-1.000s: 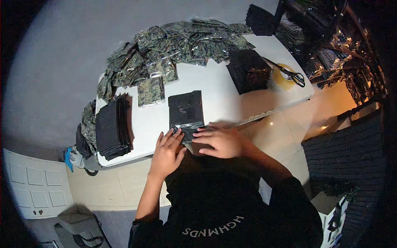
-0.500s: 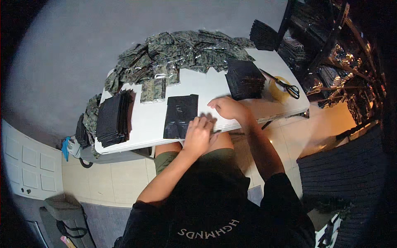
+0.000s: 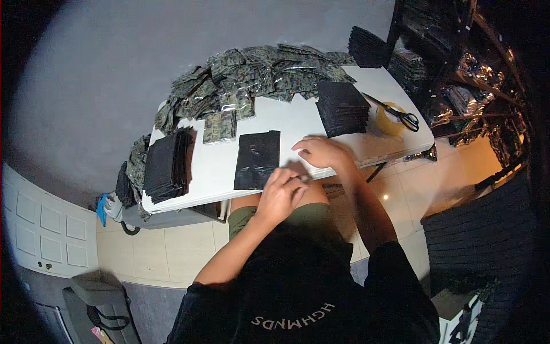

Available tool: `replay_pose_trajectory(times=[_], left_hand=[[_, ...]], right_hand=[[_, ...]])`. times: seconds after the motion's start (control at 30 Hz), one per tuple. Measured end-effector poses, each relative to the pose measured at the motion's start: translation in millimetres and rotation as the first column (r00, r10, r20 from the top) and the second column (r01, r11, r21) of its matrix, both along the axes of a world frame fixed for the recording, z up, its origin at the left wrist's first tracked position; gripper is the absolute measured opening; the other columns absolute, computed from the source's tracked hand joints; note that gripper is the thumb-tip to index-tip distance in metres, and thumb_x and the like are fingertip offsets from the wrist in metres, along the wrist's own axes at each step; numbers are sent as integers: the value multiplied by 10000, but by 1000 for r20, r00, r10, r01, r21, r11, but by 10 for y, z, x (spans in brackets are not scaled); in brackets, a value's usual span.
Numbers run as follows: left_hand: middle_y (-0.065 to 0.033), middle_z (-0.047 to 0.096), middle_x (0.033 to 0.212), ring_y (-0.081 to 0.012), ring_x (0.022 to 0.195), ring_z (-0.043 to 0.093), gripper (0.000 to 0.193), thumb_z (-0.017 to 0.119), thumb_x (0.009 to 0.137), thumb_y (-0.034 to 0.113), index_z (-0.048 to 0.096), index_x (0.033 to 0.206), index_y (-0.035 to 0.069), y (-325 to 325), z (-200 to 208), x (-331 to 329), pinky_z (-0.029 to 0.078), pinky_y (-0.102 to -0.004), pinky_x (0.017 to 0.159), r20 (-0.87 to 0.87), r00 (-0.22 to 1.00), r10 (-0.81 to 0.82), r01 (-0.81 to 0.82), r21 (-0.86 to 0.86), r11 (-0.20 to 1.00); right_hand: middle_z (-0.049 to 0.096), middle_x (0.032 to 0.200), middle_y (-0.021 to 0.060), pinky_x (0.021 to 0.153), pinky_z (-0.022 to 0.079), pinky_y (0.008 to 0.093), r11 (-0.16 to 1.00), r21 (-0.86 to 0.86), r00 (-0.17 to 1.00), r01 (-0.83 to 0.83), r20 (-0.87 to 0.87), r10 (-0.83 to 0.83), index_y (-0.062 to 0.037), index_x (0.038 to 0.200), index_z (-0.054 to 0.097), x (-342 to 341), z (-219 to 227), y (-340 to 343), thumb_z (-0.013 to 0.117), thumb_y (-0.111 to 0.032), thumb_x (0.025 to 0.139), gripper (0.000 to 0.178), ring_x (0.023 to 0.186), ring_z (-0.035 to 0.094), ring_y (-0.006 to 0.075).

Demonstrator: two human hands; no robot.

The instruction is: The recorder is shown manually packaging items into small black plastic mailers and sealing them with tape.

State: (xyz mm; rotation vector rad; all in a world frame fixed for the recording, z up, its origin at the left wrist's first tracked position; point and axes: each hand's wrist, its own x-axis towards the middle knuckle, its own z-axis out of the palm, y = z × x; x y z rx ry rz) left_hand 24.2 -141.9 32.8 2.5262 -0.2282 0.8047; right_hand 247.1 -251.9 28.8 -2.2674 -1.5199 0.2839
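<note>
A flat black plastic bag (image 3: 258, 157) with a glossy front lies near the table's front edge. Beside its lower right corner is my left hand (image 3: 282, 194), fingers curled in toward the thumb; whatever they may pinch is hidden or too small to make out. My right hand (image 3: 322, 153) rests at the table edge to the right of the bag, with fingers loosely extended leftward and nothing visible in them. Black stacks flank the bag, one on the left (image 3: 166, 166) and one on the right (image 3: 344, 109). Clear-wrapped camouflage packets (image 3: 252, 74) heap along the back.
Black-handled scissors (image 3: 408, 119) lie over a yellow tape roll (image 3: 389, 121) at the right end of the white table (image 3: 281, 114). Shelving (image 3: 452, 63) with wrapped goods stands beyond. A grey padded seat (image 3: 100, 304) is at lower left, near a white door (image 3: 51, 221).
The view has shifted a little, moving the table slightly rightward in it. My left hand has drawn slightly off the bag's corner, its fingers more curled. The right hand stays at the table edge.
</note>
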Motion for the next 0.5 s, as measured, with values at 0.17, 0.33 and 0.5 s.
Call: replay_pose_trajectory(times=[0.17,0.33,0.5], left_hand=[[-156,696,1148,-371,1123,650,140,800,939,107,802,1069,55,321,149,-270,529,-457,1000,-69,996,58,-69,-161,985],[-203,723,1262,-431,1193,666,326,742,1004,134,715,1313,31,715,169,-381,534,-485,1047,-113,984,137,-162,-248,955],[-278,641,1463,-463,1383,597,592,639,1081,221,458,1616,40,1181,199,-75,466,-502,1180,-221,965,143,-191,-214,958]], right_hand=[[757,1268,199,1098,522,510,999,54,1000,9,5,-9,-114,1301,787,-71,-13,-1,671,-270,1018,344,1234,691,405],[716,1272,211,1135,503,475,986,93,989,141,-65,-135,-66,1351,735,-282,-26,111,694,-269,1029,383,1254,650,422],[639,1446,231,1194,465,483,957,210,979,201,2,-206,-59,1472,638,-596,20,531,686,-327,1040,511,1380,581,417]])
